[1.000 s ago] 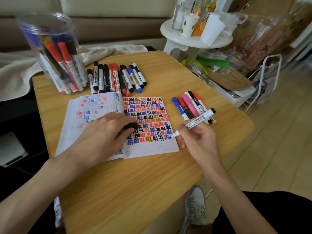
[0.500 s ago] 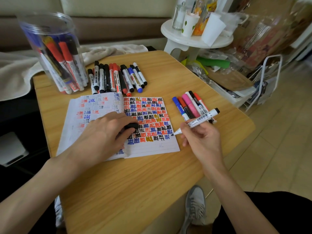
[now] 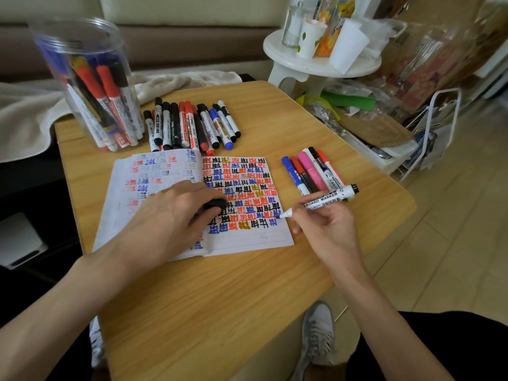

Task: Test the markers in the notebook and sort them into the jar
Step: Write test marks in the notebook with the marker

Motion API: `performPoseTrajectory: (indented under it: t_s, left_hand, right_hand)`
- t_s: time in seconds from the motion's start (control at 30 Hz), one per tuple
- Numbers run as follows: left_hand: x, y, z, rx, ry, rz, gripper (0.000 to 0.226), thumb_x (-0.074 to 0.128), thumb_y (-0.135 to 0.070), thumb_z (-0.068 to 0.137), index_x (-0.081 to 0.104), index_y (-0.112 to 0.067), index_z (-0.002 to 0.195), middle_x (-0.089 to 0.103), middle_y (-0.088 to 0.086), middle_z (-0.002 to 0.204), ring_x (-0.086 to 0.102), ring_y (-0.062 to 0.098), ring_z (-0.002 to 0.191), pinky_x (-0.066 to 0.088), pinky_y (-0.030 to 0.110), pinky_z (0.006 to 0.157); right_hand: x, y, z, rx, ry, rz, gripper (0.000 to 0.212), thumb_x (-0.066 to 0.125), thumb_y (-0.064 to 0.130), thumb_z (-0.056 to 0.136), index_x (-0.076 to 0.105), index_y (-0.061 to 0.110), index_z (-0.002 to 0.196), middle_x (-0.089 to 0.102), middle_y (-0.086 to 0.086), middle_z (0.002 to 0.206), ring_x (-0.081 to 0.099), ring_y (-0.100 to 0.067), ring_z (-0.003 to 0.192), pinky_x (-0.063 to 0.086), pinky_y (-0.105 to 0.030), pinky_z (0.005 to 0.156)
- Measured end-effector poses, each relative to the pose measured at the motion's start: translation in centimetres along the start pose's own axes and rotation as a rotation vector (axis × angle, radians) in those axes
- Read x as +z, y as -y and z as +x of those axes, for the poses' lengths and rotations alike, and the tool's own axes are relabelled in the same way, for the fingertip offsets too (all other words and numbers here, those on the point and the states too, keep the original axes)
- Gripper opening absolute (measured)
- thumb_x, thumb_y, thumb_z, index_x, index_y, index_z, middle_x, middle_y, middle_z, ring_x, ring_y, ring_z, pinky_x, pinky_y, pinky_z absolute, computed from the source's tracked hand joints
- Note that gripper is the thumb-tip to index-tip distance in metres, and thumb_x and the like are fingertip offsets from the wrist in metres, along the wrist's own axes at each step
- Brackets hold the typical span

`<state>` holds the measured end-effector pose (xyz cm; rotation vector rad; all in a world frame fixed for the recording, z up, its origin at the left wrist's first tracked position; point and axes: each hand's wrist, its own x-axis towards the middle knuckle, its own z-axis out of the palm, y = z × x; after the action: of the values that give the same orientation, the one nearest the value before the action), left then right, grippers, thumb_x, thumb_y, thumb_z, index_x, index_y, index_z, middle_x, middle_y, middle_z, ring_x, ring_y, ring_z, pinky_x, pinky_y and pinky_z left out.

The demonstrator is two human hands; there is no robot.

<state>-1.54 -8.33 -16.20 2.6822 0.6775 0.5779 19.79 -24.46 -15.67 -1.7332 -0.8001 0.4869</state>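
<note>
**Bare arms, black legwear, grey shoes**

The left hand [image 3: 167,215] and right hand [image 3: 327,229] are bare, and both forearms are bare as far as the lower edge of the view. Plain, matte black cloth [image 3: 412,350] covers the right thigh at the lower right, its cut hidden by the frame edge. Below the front edge of the counter [image 3: 220,312] a grey shoe [image 3: 317,334] shows from above: low-cut and suede-like, with paler laces and a light sole rim. At the counter's left edge part of a second shoe [image 3: 96,345] shows, pale with darker stripes along its side, and most of it is hidden. The dark cloth beside it is too dim to make out.
</note>
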Motion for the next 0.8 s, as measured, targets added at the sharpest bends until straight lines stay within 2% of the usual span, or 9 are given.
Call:
performPoseTrajectory:
  t_s: [0.17,0.33,0.5,0.67,0.8]
  left_hand:
    - [0.24,0.14,0.06,-0.016,-0.004,0.015,0.032,0.052,-0.040,0.099,0.065,-0.034,0.128,0.066,-0.015,0.113,0.060,0.012,0.102,0.048,0.029,0.069]
    - [0.20,0.12,0.07,-0.002,-0.009,0.009,0.033,0.052,-0.039,0.099,0.066,-0.032,0.128,0.067,-0.014,0.111,0.060,0.012,0.100,0.050,0.029,0.070]
    - [0.23,0.23,0.04,0.007,-0.008,0.007,0.034,0.050,-0.041,0.099,0.066,-0.032,0.128,0.067,-0.014,0.111,0.060,0.011,0.099,0.050,0.029,0.071]
    - [0.26,0.18,0.03,0.010,-0.013,0.011,0.033,0.052,-0.040,0.098,0.066,-0.031,0.126,0.066,-0.015,0.108,0.059,0.011,0.096,0.045,0.026,0.067]
    - [0.31,0.20,0.01,0.012,-0.018,0.009,0.031,0.055,-0.037,0.098,0.067,-0.030,0.125,0.067,-0.015,0.107,0.060,0.011,0.095,0.042,0.024,0.065]
  right_hand:
    - [-0.03,0.12,-0.03,0.018,0.003,0.009,0.018,0.067,-0.006,0.087,0.071,0.008,0.075,0.067,0.011,0.057,0.062,-0.002,0.055,0.048,-0.013,0.054]
    - [-0.14,-0.07,0.05,0.027,-0.037,0.027,0.009,0.069,-0.002,0.089,0.073,0.003,0.083,0.069,0.008,0.059,0.065,-0.007,0.057,0.050,-0.013,0.058]
    - [-0.08,-0.14,0.07,0.016,-0.033,-0.004,0.010,0.071,0.001,0.089,0.075,0.009,0.086,0.071,0.008,0.062,0.067,-0.007,0.059,0.052,-0.017,0.061]
    - [-0.14,0.24,-0.22,0.000,-0.011,0.005,0.016,0.071,-0.001,0.088,0.072,0.015,0.089,0.072,0.010,0.068,0.066,-0.005,0.062,0.052,-0.016,0.060]
    - [-0.20,0.34,-0.24,0.006,-0.002,-0.008,0.020,0.069,0.000,0.088,0.069,0.019,0.081,0.068,0.014,0.063,0.062,-0.003,0.061,0.050,-0.016,0.060]
